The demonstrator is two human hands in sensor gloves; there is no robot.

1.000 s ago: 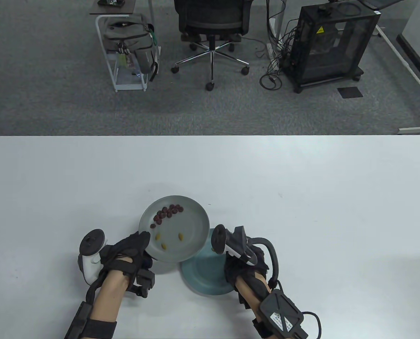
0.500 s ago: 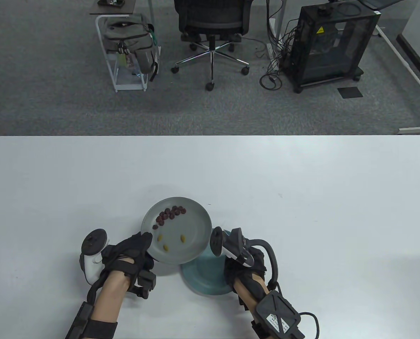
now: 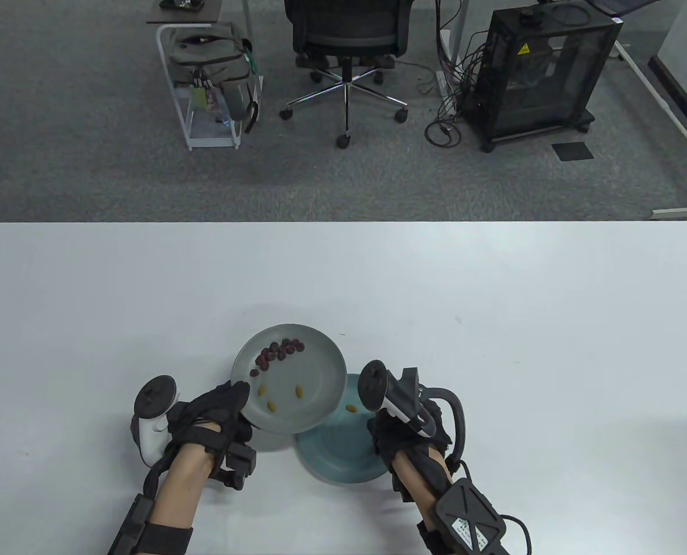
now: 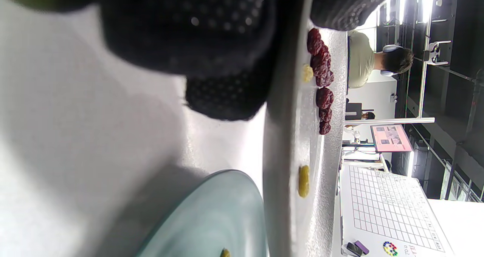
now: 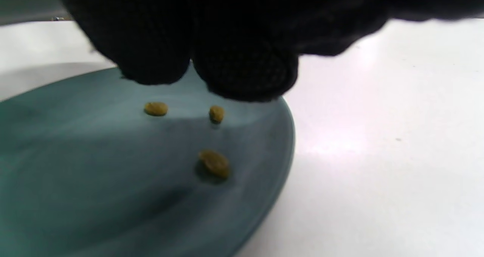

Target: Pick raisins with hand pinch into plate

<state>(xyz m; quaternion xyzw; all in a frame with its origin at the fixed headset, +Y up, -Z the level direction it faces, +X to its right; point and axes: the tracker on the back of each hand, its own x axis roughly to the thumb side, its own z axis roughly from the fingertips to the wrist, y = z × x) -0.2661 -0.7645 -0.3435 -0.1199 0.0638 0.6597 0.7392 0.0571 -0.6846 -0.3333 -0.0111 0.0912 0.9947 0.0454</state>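
From above, we see our left hand holding the gray plate by its near-left rim and keeping it lifted off the table. Its right edge hangs over the teal plate, which sits flat on the table. On the gray plate there is a bunch of dark red bits at the far side and three yellow raisins nearer to us. One raisin shows on the teal plate, just beside our right hand. We cannot tell from here how the right fingers lie.

From the left wrist, our left fingers press under the gray plate and the thumb sits on top, so the hand grips the rim. We see the red bits and two raisins on it, and the teal plate below with one raisin at the bottom edge.

From the right wrist, our right fingertips hang close together just above the teal plate. They hold nothing that we can see. Three raisins lie on the teal plate under them.

So we think three raisins are moved over and three are left on the gray plate. The red bits look like something else, but we cannot be sure. We are about halfway. Next we would go back for another raisin.
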